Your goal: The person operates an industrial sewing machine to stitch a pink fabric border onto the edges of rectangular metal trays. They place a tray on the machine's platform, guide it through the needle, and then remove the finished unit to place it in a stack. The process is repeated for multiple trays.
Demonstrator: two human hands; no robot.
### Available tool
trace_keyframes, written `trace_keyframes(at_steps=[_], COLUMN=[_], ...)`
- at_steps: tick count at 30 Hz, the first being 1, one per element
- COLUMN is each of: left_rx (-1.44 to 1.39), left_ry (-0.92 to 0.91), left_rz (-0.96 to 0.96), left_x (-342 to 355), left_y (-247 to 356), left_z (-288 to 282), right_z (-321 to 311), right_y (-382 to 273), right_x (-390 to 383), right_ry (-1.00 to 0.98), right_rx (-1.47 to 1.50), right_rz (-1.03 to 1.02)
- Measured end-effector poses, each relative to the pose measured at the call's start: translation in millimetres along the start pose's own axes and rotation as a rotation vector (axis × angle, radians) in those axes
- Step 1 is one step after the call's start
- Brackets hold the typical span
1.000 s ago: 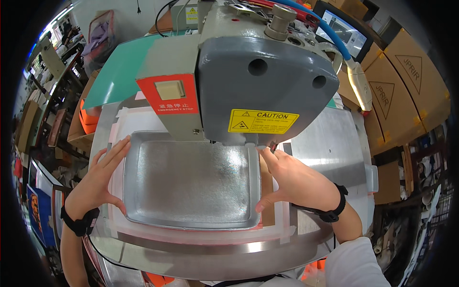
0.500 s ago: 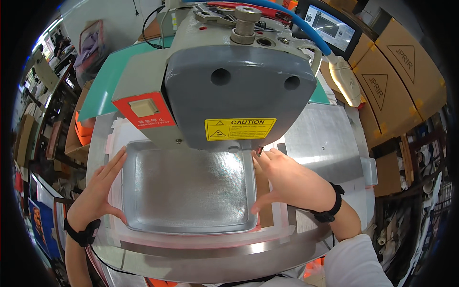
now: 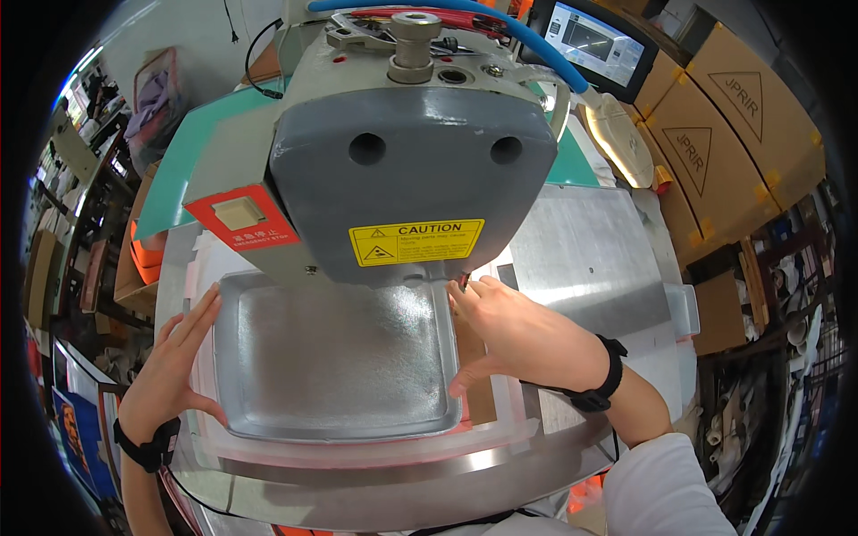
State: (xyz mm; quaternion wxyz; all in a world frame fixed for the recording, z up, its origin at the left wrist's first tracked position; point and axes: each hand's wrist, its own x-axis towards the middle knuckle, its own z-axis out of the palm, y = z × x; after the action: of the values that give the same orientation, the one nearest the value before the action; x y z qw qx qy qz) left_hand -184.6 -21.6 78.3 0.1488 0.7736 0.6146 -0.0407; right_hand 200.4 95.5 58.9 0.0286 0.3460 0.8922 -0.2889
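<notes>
A shallow silver rectangular piece with a raised rim, like a tray [image 3: 344,366], lies flat beneath the grey head of a sewing machine [image 3: 411,170]. My left hand [image 3: 174,371] rests along its left rim, fingers stretched out and thumb spread toward the lower left corner. At the right rim is my right hand [image 3: 527,335]; its thumb touches the side and its fingers reach toward the upper right corner, fingertips partly hidden near the machine head. Neither hand is wrapped round anything. The piece's far edge disappears under the machine head.
Pale sheets with a pinkish border [image 3: 375,451] lie under the piece on the metal table [image 3: 617,268]. A red panel with a square switch [image 3: 239,214] sits on the machine's left side. A lit screen [image 3: 594,40] and cardboard boxes [image 3: 715,143] stand at the back right.
The whole view has shifted slightly, so the machine, piece and hands appear further left. Both hands keep nearly the same places along the piece's sides.
</notes>
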Motion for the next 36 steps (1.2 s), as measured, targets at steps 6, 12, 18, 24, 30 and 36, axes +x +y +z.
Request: trace_keyframes(at_steps=[6,12,18,24,30,36], left_rx=[-0.056,-0.052,-0.049,-0.07,-0.076,-0.051], left_ry=[0.011,0.009,0.014,0.031,-0.021,-0.015], left_rz=[0.022,0.045,0.056,0.068,0.054,0.069], left_x=[1,7,14,19,27,31], left_y=[-5,4,13,24,38,46], left_z=[5,5,10,11,10,15], right_z=[-1,-15,-17,-21,-23,-27], right_y=[-2,-5,8,21,33,46], right_x=[1,-10,-20,-27,-39,-49], right_ry=[0.001,-0.016,-0.006,0.01,0.016,0.006], right_rx=[-0.053,0.038,0.026,-0.002,-0.003,-0.025], right_rz=[-0.016,0.09,0.121,0.087,0.083,0.045])
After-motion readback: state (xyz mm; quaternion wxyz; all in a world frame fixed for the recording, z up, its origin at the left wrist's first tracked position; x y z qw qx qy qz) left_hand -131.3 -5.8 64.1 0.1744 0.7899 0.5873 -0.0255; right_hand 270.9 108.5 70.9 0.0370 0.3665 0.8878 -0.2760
